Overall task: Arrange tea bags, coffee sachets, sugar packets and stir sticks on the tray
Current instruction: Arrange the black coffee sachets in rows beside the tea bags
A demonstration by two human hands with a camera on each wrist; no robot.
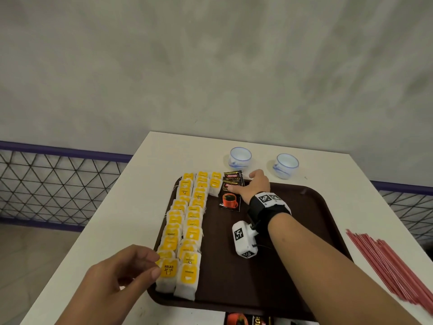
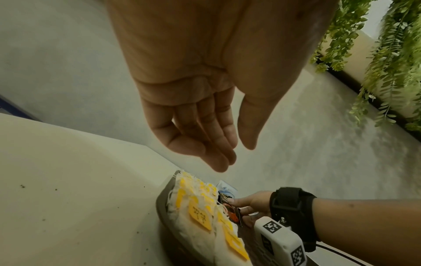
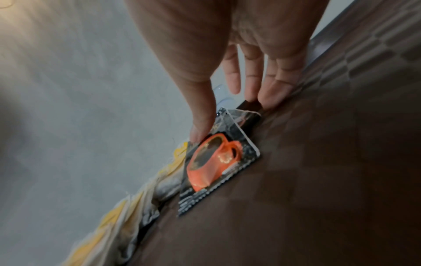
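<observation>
on a white table (image 1: 145, 184) against a grey wall, a brown tray (image 1: 293, 231).
tea bags (image 1: 185, 231) line its left edge; right hand (image 1: 257, 186), fingers straight, presses a coffee sachet (image 1: 230, 191) at the far edge; left hand (image 1: 117, 277) hovers loosely curled; stir sticks (image 1: 386, 259) lie off the right edge.

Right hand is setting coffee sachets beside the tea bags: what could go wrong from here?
The right hand presses the coffee sachets close against the tea bags; a sideways slip could shove that short third column askew. The wrist camera hangs low over the tray and could sweep laid items.
</observation>
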